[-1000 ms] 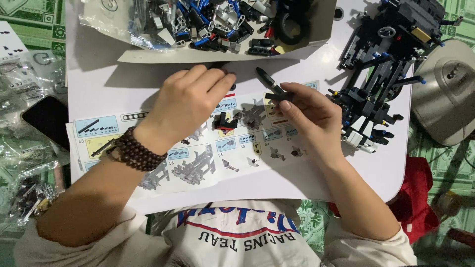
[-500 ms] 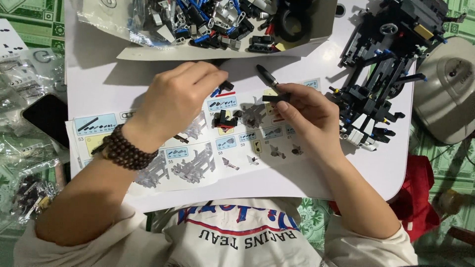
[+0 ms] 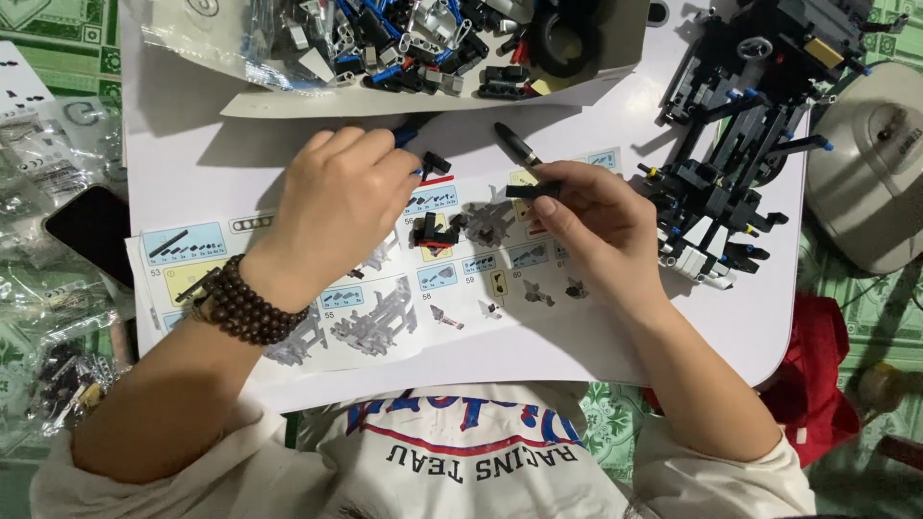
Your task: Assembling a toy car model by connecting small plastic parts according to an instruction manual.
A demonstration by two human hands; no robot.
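My left hand (image 3: 338, 207), with a dark bead bracelet (image 3: 242, 308) on the wrist, rests knuckles-up over the open instruction booklet (image 3: 385, 288); its fingertips touch small black and blue parts (image 3: 428, 163) near the booklet's top edge. My right hand (image 3: 591, 226) pinches a small black building piece (image 3: 529, 189) between thumb and fingers above the booklet's right page. A long black pin-like part (image 3: 517, 144) lies just beyond those fingers. A small black and red sub-assembly (image 3: 435, 231) sits on the page between my hands.
An open box (image 3: 413, 58) of several loose black, blue and grey parts lies at the table's far edge. A half-built black vehicle frame (image 3: 745, 125) stands at right. A dark phone (image 3: 91, 231) and clear bags lie left; a grey round appliance (image 3: 875, 163) right.
My left hand has slid slightly toward the box and its fingers now reach the small parts. My right hand keeps the black piece, turned a little.
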